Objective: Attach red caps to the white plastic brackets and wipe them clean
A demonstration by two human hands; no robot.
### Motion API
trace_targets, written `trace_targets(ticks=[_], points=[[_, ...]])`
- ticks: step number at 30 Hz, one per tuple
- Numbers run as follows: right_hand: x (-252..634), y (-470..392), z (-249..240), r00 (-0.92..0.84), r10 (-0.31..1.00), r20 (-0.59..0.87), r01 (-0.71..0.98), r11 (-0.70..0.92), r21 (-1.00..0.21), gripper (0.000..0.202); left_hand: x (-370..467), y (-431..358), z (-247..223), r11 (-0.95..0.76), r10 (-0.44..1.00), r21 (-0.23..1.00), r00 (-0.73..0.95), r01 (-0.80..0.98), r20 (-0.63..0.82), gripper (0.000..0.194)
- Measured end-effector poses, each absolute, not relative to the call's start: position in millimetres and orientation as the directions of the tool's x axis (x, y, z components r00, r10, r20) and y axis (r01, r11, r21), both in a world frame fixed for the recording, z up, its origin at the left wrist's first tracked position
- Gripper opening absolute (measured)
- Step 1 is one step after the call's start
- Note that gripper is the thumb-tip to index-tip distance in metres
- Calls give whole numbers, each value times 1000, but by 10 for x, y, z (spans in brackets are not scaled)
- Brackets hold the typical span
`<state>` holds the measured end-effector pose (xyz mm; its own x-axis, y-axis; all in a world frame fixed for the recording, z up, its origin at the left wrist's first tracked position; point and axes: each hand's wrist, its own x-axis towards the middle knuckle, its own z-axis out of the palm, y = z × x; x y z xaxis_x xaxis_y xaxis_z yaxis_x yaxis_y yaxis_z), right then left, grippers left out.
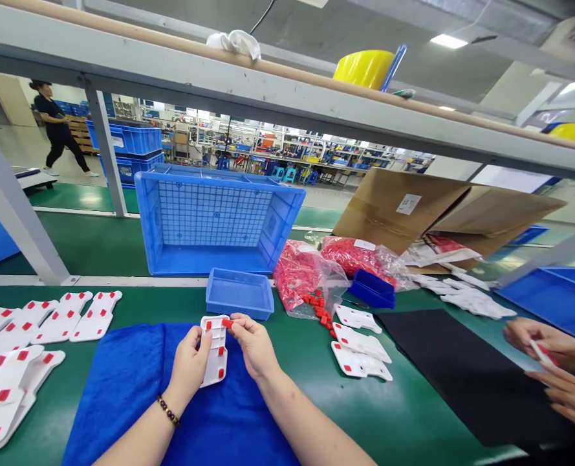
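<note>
My left hand (190, 360) grips a white plastic panel (215, 349) by its left edge, held up over a blue cloth (132, 388). Red pieces sit along the panel's ribbed face. At its upper right corner my right hand (254, 346) pinches a small red block (227, 323) between thumb and fingers, touching or very near the panel. Whether that block is seated I cannot tell. A small blue tray (239, 294) lies just beyond the hands.
White panels with red pieces (93, 317) lie in rows at left; more panels (362, 343) lie at right beside loose red blocks (322, 310). Behind stand a large blue crate (214, 213), bags of red parts (299, 272) and a cardboard box (389, 207). A co-worker's hands (553, 356) work at far right.
</note>
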<state>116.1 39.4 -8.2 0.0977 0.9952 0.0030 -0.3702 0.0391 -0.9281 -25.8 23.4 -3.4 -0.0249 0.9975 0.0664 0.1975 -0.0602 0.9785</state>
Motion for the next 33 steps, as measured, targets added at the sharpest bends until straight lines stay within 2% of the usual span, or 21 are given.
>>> trace_targets(ticks=[6, 15, 25, 29, 31, 33], points=[[1187, 403, -36, 5, 999, -52, -497, -43, -867, 16, -256, 225, -29, -85, 996, 961, -10, 264, 91, 28], [1169, 353, 41, -84, 993, -80, -589, -114, -800, 23, -269, 162, 8, -261, 965, 844, 107, 469, 239, 24], [1125, 340, 23, -30, 996, -80, -545, -83, -835, 35, -268, 109, 19, -360, 933, 769, 181, 528, 313, 23], [1217, 277, 202, -44, 996, 77, -393, 54, -918, 26, -279, 110, 24, -409, 913, 788, 216, 461, 347, 22], [1315, 216, 332, -34, 973, 230, -191, 219, -957, 21, -297, 143, 19, -479, 878, 751, 261, 454, 402, 24], [1422, 154, 409, -47, 924, 380, 74, 383, -921, 19, -324, 199, 2, -513, 859, 697, 292, 502, 421, 31]])
